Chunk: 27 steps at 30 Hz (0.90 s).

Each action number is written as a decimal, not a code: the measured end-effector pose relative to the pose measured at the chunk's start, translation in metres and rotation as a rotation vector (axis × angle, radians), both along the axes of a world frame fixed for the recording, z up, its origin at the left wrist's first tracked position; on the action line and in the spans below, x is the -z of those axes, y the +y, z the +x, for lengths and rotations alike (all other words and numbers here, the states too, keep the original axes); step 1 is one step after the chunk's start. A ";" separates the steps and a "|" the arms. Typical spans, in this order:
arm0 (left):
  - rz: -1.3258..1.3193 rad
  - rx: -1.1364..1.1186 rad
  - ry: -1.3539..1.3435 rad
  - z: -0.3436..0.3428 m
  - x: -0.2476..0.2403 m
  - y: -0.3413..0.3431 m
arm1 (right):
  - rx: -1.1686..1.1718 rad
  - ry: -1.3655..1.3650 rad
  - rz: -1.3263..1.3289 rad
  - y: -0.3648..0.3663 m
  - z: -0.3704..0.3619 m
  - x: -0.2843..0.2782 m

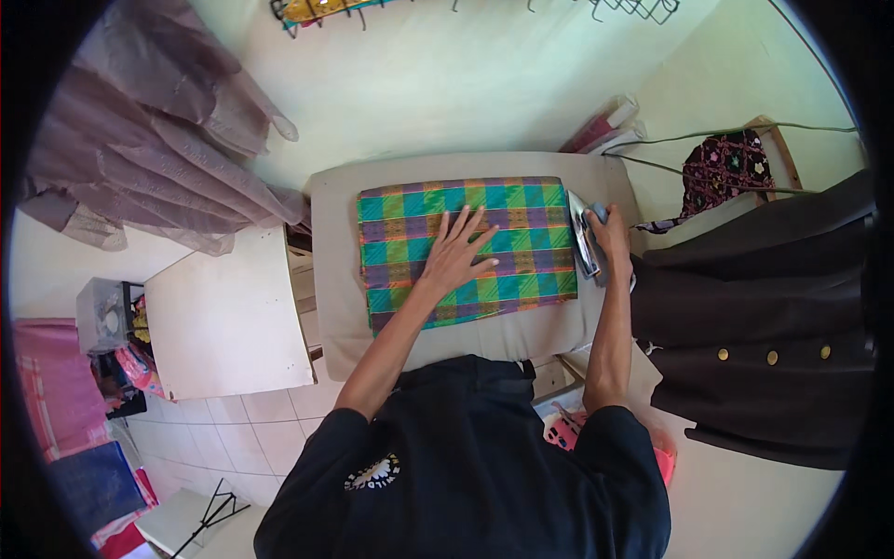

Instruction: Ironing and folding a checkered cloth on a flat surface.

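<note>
A folded checked cloth (521,247) in green, purple and orange lies flat on a beige padded ironing table (337,279). My left hand (456,250) rests on the middle of the cloth, palm down with its fingers spread. Just past the cloth's right edge, my right hand (612,240) is wrapped round the handle of a clothes iron (583,238). The iron is tilted on its side, and its shiny soleplate faces the cloth. Part of the iron is hidden behind my fingers.
Dark garments with gold buttons (745,317) hang at the right. Mauve garments (168,130) hang at the far left, above a white table (228,321). A cord (745,130) runs along the right wall. A wire rack (643,9) is on the back wall.
</note>
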<state>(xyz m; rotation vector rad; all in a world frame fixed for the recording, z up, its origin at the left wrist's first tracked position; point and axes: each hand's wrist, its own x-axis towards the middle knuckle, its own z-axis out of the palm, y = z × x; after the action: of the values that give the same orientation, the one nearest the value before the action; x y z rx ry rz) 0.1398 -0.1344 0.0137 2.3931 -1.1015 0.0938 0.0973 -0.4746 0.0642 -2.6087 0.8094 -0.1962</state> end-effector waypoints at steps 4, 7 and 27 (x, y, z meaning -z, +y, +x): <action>0.078 0.023 -0.001 0.000 0.022 -0.027 | 0.009 0.252 0.291 -0.001 0.005 -0.021; 0.079 -0.019 -0.037 -0.006 0.026 -0.028 | -0.058 -0.008 -0.051 -0.004 -0.003 -0.005; -0.129 -0.566 0.087 0.048 0.045 0.064 | -0.510 -0.043 0.372 0.261 0.089 0.018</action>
<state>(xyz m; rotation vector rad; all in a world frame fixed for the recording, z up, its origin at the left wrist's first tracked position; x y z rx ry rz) 0.1880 -0.0707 -0.0309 2.4909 -0.3418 0.2405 0.1863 -0.2136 0.0460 -2.3484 0.1270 0.0428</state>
